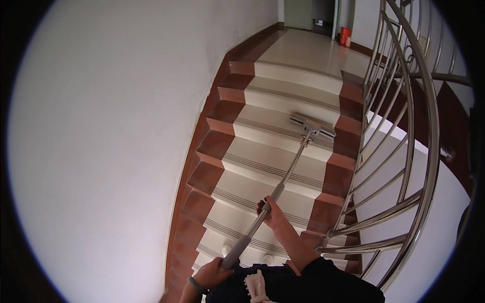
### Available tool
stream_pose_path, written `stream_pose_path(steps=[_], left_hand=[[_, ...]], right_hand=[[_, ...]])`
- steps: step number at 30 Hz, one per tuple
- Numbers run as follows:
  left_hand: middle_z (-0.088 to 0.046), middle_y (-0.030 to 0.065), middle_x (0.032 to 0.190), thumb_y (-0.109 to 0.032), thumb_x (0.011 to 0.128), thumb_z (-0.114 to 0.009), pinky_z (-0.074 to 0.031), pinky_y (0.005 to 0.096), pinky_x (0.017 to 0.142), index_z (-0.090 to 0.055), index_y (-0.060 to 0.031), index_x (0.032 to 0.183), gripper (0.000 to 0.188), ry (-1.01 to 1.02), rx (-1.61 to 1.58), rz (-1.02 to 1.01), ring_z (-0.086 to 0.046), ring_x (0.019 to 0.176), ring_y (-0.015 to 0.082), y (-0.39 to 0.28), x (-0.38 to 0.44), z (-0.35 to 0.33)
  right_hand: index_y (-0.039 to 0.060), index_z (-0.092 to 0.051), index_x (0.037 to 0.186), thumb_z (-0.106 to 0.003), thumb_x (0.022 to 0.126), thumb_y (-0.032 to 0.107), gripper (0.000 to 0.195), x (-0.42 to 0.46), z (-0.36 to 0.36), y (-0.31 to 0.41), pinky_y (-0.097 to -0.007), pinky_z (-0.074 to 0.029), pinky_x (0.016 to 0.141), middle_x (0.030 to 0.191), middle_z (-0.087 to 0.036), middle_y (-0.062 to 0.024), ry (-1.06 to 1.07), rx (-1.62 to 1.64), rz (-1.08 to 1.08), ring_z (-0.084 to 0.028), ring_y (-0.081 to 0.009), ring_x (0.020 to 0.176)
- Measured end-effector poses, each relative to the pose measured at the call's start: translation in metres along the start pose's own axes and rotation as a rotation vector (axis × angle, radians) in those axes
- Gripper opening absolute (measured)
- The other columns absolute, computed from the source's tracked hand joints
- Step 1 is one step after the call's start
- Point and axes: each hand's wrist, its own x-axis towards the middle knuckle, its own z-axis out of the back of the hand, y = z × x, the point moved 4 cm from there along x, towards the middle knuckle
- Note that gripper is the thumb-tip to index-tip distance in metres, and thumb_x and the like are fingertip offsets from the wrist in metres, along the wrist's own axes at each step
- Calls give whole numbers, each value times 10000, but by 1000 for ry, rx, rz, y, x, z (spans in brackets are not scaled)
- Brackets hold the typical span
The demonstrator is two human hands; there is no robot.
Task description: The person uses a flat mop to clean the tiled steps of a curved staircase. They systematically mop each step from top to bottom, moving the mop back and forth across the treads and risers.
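A sponge mop with a metal pole (293,163) and grey grips slants up the stairs, away from my body. My left hand (213,273), with a green bangle at its wrist, is closed around the grey grip at the pole's near end. Further up the pole, my right hand (269,213) grips it at the lower end of the second grey sleeve. The flat grey mop head (312,126) rests on a stair tread a few steps above me, towards the right side. Its underside is hidden.
Cream stairs (261,151) with red-brown borders rise to a landing (303,47). A stainless steel railing (432,132) curves along the right; a white wall (113,151) bounds the left. A red container (344,35) stands near the doorway. White shoe tips (267,259) show below me.
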Motion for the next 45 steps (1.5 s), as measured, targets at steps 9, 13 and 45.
stream_pose_path(steps=[9, 13, 45], left_hand=[[-579, 203, 926, -327, 728, -614, -431, 329, 780, -434, 33, 1132, 570, 86, -145, -100, -567, 888, 295, 26, 15, 52], [-575, 152, 866, -291, 735, -624, -440, 293, 692, -433, 34, 1138, 552, 67, -233, -72, -563, 783, 223, 65, 21, 104], [-593, 194, 919, -271, 685, -609, -463, 450, 678, -412, -82, 1181, 567, -503, 132, 135, -574, 819, 379, 204, 58, 283]], right_hand=[[57, -454, 861, -522, 833, 244, 201, 37, -28, -21, -341, -469, 608, 783, -537, -88, -64, -197, 75, -533, -209, 707], [35, -466, 840, -495, 845, 250, 218, 73, -56, -57, -325, -467, 628, 778, -538, -89, -53, -222, 40, -525, -202, 686], [88, -514, 820, -590, 797, 319, 245, 301, -248, -243, -309, -441, 539, 716, -547, -26, 13, -482, -121, -541, -143, 631]])
